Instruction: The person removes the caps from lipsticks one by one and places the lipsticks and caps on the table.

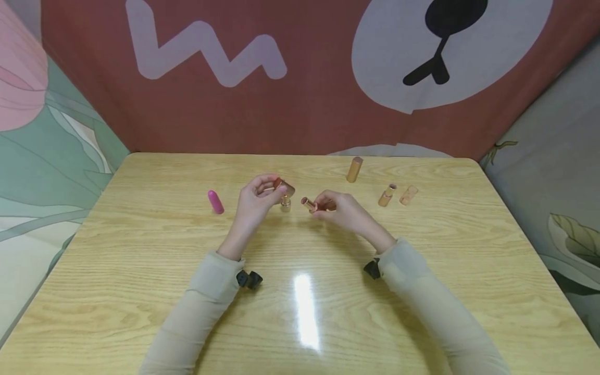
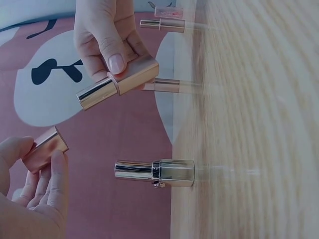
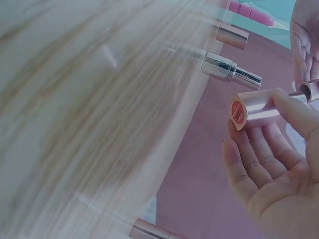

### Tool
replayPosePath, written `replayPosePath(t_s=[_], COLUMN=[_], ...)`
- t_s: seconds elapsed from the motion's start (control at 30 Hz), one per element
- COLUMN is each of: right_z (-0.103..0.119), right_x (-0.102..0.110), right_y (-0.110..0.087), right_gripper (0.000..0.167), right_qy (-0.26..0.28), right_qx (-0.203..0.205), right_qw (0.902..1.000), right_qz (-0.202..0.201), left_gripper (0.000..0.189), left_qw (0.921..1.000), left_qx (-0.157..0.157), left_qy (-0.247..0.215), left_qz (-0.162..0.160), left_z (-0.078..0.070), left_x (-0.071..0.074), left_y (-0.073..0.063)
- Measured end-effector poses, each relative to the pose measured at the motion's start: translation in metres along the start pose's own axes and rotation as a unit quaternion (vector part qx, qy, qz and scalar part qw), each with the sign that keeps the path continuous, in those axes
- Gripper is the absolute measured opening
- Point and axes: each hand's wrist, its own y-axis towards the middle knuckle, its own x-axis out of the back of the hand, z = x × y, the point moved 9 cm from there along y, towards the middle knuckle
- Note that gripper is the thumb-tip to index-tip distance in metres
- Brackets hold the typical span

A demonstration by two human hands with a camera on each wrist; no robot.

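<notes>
My left hand (image 1: 257, 199) holds a rose-gold lipstick cap (image 2: 46, 151) between thumb and fingers, raised over the table. Opposite it, my right hand (image 1: 346, 209) grips a rose-gold lipstick tube (image 3: 261, 108) by its squared base, which bears a red label on its end. The tube's shiny inner collar points toward the left hand, and in the head view a gap separates tube and cap. Between the hands, an uncapped gold lipstick tube (image 2: 154, 172) with a clear-looking base stands upright on the table.
A bright pink tube (image 1: 215, 202) stands at the left. Toward the back right stand a tall gold cylinder (image 1: 354, 170), a small uncapped lipstick tube (image 1: 386, 196) and a translucent pinkish cap (image 1: 409, 195). A short rose-gold cylinder (image 3: 232, 36) shows beyond the clear-based tube.
</notes>
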Motion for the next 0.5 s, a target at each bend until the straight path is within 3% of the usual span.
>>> replayPosePath(t_s=[0.5], right_z=[-0.0059], right_x=[0.0086], right_y=[-0.0032], right_gripper=[0.025], right_qy=[0.031], right_qx=[-0.040], right_qw=[0.9986], right_qz=[-0.012], left_gripper=[0.041], left_qw=[0.9999], left_qx=[-0.004], left_qy=[0.009], left_qz=[-0.007], left_z=[-0.0018], left_x=[0.0083], left_y=[-0.0012])
